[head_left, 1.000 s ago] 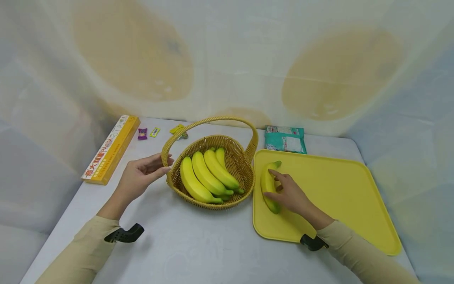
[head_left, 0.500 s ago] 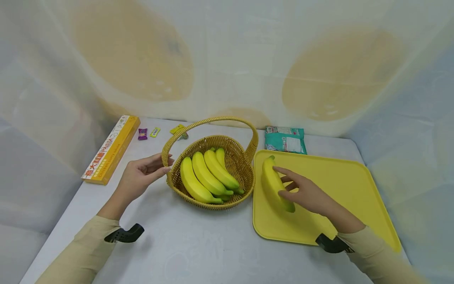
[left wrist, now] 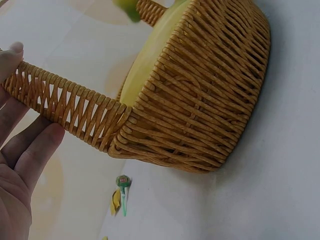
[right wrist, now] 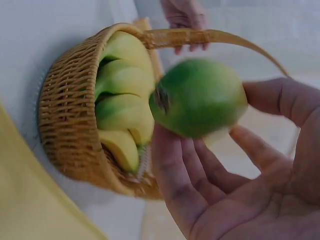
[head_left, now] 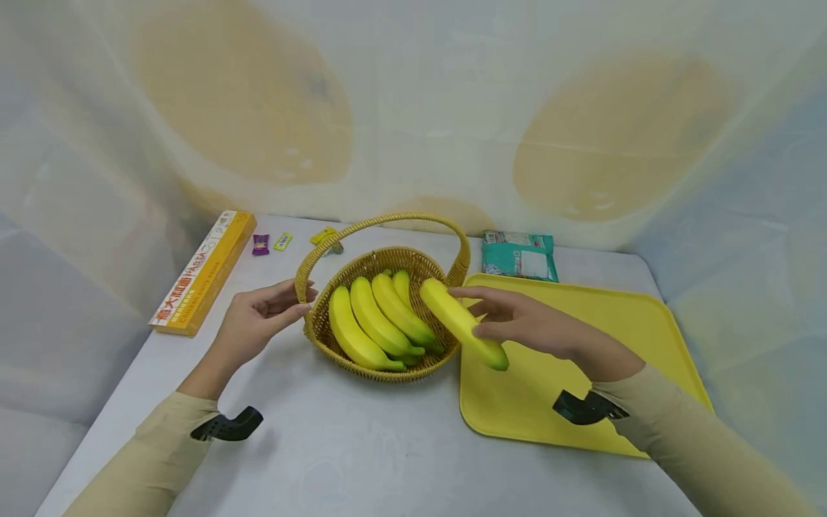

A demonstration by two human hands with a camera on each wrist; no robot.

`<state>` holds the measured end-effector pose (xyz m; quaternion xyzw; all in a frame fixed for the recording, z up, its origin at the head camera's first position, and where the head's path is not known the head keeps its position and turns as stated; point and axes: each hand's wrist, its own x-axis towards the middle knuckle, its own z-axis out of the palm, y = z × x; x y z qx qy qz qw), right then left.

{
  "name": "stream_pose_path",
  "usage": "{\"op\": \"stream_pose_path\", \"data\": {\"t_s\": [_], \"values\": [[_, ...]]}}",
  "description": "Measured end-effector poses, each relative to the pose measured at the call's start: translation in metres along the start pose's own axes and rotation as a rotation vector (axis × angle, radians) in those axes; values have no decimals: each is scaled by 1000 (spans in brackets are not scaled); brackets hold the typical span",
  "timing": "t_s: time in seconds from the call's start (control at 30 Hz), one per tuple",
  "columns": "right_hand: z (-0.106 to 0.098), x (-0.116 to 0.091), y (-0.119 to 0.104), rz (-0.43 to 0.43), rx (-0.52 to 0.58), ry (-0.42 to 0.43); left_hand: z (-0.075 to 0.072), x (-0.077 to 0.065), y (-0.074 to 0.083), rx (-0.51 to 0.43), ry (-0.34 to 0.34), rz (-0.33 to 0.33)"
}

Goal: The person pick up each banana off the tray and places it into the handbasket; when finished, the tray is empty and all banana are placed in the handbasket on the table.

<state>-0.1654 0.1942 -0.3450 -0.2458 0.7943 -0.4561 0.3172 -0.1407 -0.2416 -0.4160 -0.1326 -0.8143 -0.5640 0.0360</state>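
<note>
My left hand (head_left: 261,319) pinches the left side of the handle (head_left: 310,262) of a wicker basket (head_left: 452,327); in the left wrist view the thumb and fingers (left wrist: 42,150) lie on either side of the woven strip. Several bananas (head_left: 371,323) lie side by side inside the basket. My right hand (head_left: 526,323) holds one more banana (head_left: 461,323) between thumb and fingers, in the air over the basket's right rim and the tray's left edge. Its green end (right wrist: 200,97) faces the camera in the right wrist view.
A yellow tray (head_left: 581,402) lies right of the basket. Behind it sits a teal packet (head_left: 520,255). On the left are a pasta box (head_left: 203,276), a purple wrapped sweet (head_left: 260,245) and a yellow one (head_left: 282,241). A green lollipop (left wrist: 123,187) lies behind the basket.
My right hand has lifted the banana off the yellow tray and carried it left to the basket's right rim. The left hand and the basket have stayed in place.
</note>
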Motion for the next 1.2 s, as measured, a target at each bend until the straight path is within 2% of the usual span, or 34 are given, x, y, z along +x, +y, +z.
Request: {"op": "stream_pose_path", "data": {"t_s": [0.27,0.4,0.5,0.6,0.83,1.03,1.2], "values": [[9,68,-10,54,-64,32,2,1,0,5,-5,3],[15,92,-7,75,-123,44,4,1,0,-2,-5,3],[17,102,0,89,-168,50,5,1,0,-2,-7,2],[18,106,5,86,-219,57,5,2,0,5,-8,3],[19,106,9,75,-424,77,4,4,0,3,-13,6],[22,98,7,47,-478,109,5,4,0,-1,-15,-3],[23,81,6,-6,-475,180,5,4,2,-1,-15,-2]]}}
